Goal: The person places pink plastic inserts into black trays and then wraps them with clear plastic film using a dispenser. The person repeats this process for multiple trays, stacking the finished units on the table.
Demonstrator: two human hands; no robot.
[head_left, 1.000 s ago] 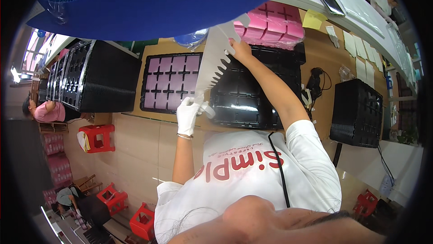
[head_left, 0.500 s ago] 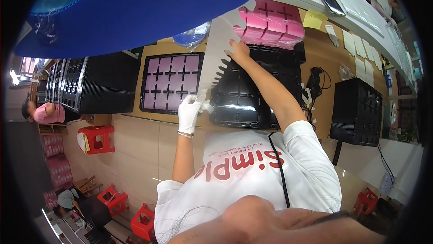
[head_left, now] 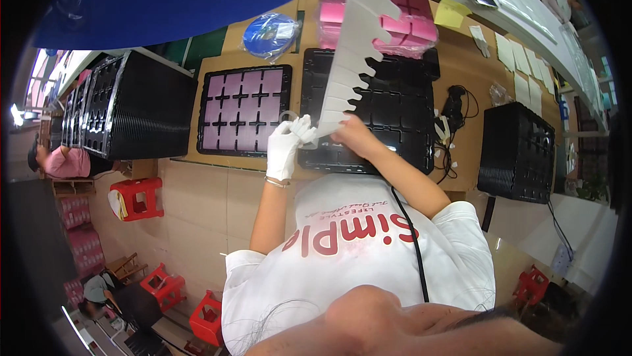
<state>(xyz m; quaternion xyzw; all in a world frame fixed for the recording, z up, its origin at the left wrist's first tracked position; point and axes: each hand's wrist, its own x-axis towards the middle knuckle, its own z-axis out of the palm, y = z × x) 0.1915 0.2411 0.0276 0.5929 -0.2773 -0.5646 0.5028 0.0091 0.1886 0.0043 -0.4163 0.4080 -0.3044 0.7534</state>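
Holding the lower end of a pale notched strip (head_left: 355,33) in the gloved left hand (head_left: 283,149), with fingers closed. Touching its notched edge with the curled bare right hand (head_left: 357,137), too hidden to tell whether gripping. Slanting up above a black tray (head_left: 395,109), notches facing right, then across wrapped pink blocks (head_left: 411,30). Leaving only a narrow gap toward the pink-filled tray (head_left: 288,93); offering wider bare surface (head_left: 471,152) rightward, around a black cable (head_left: 455,102), up to stacked black trays (head_left: 517,152).
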